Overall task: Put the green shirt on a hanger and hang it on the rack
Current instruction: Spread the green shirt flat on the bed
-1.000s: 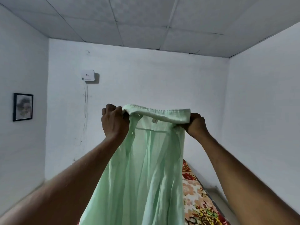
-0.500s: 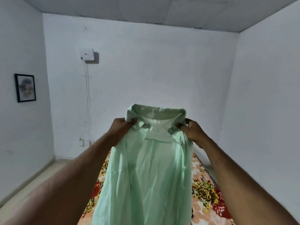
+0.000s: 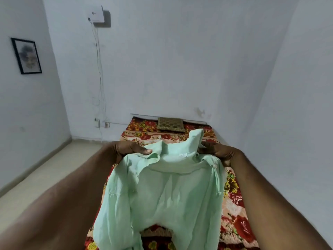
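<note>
The pale green shirt (image 3: 162, 192) hangs in front of me over the bed, collar up and open front toward me. My left hand (image 3: 128, 150) grips the left side of the collar, thumb on top of the cloth. My right hand (image 3: 219, 153) holds the right side of the collar; its fingers are mostly hidden behind the fabric. The shirt's lower part drapes down toward the bedspread. No hanger and no rack are in view.
A bed with a red and yellow floral spread (image 3: 234, 213) runs along the right wall, a brown cushion (image 3: 171, 124) at its far end. Bare floor (image 3: 45, 174) lies to the left. A framed picture (image 3: 26, 55) and a white wall box (image 3: 96, 14) with cables hang on the walls.
Both hands have lowered the shirt from head height down over the bed, and my view has tipped downward. Both hands have kept hold of the collar.
</note>
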